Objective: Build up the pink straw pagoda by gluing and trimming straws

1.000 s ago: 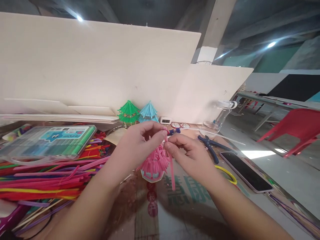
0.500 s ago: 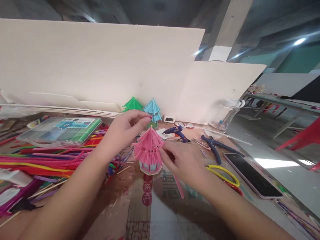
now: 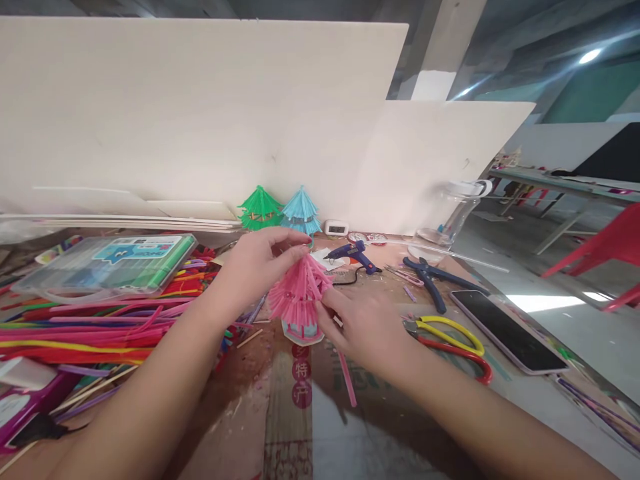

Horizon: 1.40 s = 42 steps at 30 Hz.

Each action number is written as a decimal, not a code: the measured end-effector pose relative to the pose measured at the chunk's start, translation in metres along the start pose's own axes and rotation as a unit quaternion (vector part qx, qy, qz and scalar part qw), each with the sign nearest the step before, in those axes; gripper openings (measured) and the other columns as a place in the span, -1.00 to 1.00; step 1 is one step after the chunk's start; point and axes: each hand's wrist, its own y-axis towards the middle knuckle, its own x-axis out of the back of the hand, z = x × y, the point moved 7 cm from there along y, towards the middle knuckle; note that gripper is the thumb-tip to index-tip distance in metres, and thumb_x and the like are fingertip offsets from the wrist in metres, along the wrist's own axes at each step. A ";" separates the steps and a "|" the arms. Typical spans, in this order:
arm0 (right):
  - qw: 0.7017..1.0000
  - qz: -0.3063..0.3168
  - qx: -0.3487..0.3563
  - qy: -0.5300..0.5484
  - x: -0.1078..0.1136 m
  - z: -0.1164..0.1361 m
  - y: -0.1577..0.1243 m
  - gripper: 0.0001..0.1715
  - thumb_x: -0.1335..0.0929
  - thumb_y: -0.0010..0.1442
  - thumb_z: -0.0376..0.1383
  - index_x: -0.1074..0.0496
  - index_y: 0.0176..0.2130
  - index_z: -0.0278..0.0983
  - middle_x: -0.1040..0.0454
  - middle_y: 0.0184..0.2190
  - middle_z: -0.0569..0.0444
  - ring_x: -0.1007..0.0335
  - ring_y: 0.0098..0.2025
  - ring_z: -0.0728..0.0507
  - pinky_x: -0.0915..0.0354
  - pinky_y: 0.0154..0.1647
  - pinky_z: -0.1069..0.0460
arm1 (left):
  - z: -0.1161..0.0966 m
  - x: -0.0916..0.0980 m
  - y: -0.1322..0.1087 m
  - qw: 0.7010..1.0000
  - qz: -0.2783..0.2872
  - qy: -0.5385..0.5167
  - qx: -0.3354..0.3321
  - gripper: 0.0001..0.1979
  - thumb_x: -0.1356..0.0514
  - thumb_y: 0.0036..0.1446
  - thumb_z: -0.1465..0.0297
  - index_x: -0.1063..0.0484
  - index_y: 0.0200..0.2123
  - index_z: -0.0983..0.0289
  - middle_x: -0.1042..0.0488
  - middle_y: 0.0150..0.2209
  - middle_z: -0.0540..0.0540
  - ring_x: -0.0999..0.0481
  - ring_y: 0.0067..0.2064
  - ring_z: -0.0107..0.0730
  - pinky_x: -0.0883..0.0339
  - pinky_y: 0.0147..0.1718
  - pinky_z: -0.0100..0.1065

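A pink two-tiered model pavilion (image 3: 299,300), its roof covered in pink pipe cleaners, stands upright on the table between my hands. My left hand (image 3: 267,260) is at its peak, thumb and forefinger closed around the tip, which they hide. At the right side of the roof, my right hand (image 3: 357,323) is closed in a pinch on a pink pipe cleaner (image 3: 347,381), whose free end hangs below my palm. Part of the lower roof edge is behind the right fingers. The pavilion's pale base shows beneath the roof.
Behind stand a green model pavilion (image 3: 260,208) and a blue one (image 3: 301,210). On the right lie a glue gun (image 3: 356,253), blue pliers (image 3: 427,283), red-and-yellow-handled pliers (image 3: 450,337), a phone (image 3: 507,330) and a bottle (image 3: 445,213). Pipe cleaners (image 3: 90,333) and a plastic case (image 3: 110,263) fill the left.
My left hand has come down onto the pavilion's tip, which showed below the fingers before. My right hand and the hanging pipe cleaner have shifted slightly. The view has tilted down a little.
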 end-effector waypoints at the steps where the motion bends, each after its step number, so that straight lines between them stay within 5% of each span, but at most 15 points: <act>1: 1.000 -0.001 0.002 -0.003 0.000 0.000 0.000 -0.73 -0.21 0.20 -0.36 -0.33 -0.52 -0.29 -0.37 -0.65 0.11 -0.20 -0.60 -0.01 0.12 -0.50 0.05 | 0.001 -0.001 0.000 1.000 0.002 -0.002 0.001 -0.73 -0.13 0.12 0.24 -0.53 -0.22 0.24 -0.57 -0.25 0.02 -0.49 -0.27 -0.36 -0.32 -0.26 -0.40; 9: 1.000 -0.010 -0.002 -0.004 0.000 0.000 0.002 -0.70 -0.21 0.22 -0.36 -0.33 -0.52 -0.27 -0.36 -0.66 0.12 -0.21 -0.59 -0.03 0.09 -0.50 0.03 | -0.003 -0.003 0.000 1.000 0.009 -0.013 -0.002 -0.74 -0.12 0.12 0.23 -0.51 -0.31 0.26 -0.56 -0.34 0.02 -0.47 -0.32 -0.36 -0.29 -0.33 -0.41; 16: 0.993 -0.079 0.058 -0.058 0.000 0.003 -0.002 -0.68 -0.20 0.24 -0.38 -0.34 -0.53 -0.28 -0.38 -0.64 0.11 -0.24 -0.55 -0.04 0.03 -0.46 0.02 | 0.000 -0.001 0.000 1.000 0.015 -0.013 0.018 -0.74 -0.13 0.11 0.22 -0.52 -0.30 0.25 -0.55 -0.36 0.01 -0.44 -0.38 -0.39 -0.28 -0.36 -0.41; 25: 0.997 -0.048 0.033 -0.054 0.000 -0.001 0.001 -0.68 -0.19 0.24 -0.38 -0.34 -0.51 -0.28 -0.40 -0.63 0.10 -0.27 -0.55 -0.05 0.03 -0.48 0.01 | -0.002 -0.001 0.000 1.000 0.020 -0.001 0.014 -0.72 -0.12 0.11 0.19 -0.52 -0.32 0.25 -0.54 -0.39 0.01 -0.43 -0.39 -0.38 -0.27 -0.37 -0.41; 42: 0.995 -0.081 0.019 -0.050 0.003 0.001 0.002 -0.63 -0.16 0.29 -0.37 -0.34 -0.50 -0.28 -0.39 -0.66 0.09 -0.27 -0.59 -0.05 0.09 -0.51 0.01 | -0.004 0.001 0.000 1.000 0.018 0.011 0.011 -0.75 -0.13 0.09 0.20 -0.52 -0.34 0.22 -0.52 -0.45 0.00 -0.45 -0.38 -0.35 -0.29 -0.42 -0.41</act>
